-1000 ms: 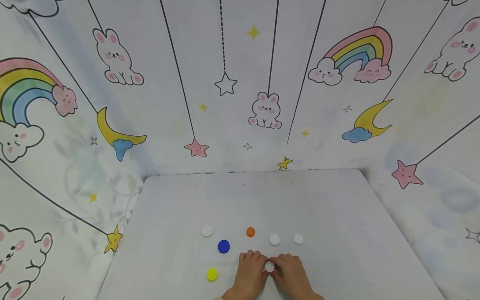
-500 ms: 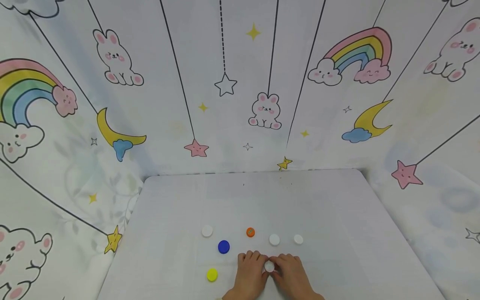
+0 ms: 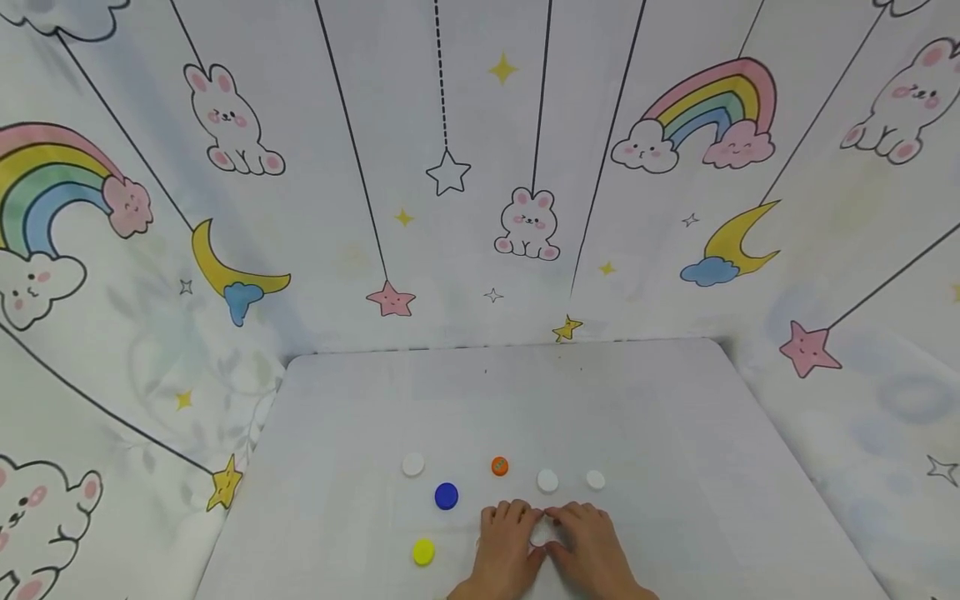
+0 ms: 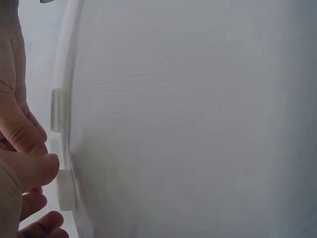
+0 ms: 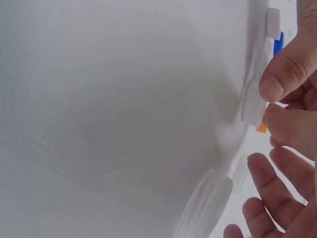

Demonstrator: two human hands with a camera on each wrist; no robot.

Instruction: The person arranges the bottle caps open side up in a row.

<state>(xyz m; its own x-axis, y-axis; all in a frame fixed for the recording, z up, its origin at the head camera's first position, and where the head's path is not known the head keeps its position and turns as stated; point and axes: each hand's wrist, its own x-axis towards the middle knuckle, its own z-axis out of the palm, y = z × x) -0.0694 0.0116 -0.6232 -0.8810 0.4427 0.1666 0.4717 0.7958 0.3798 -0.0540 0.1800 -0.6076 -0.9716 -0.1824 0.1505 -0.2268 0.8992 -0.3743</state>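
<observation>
From the head cam, both hands are down in the near half of the bench [image 3: 637,408], roughly midway between its left and right edges. The left hand [image 3: 501,546] and right hand [image 3: 591,546] are curled in narrow, thumbs and index fingers round a small round white plastic cap [image 3: 541,531], mostly covered tbh. Six other caps lie flat with nobody touching them: a yellow round plastic cap [image 3: 423,552] and a blue round plastic cap [image 3: 446,497] toward the left edge, a flat round white cap [image 3: 413,465] beyond the blue one, an orange round cap [image 3: 499,466] with a mark on top, then two pale round caps [image 3: 547,481] on the right-edge side. My read on progress: those six are sitting loose and apart, and only the one in the fingers hasn't been let go yet. Left wrist cam: thumb tips together, held cap hidden, two white pieces [image 4: 58,110] behind. Right wrist cam: thumb tips close, right hand's other fingers loosely spread, bits of blue and orange beyond, plus a ridged white piece [image 5: 205,206] lower down; can't tell which cap that is.
</observation>
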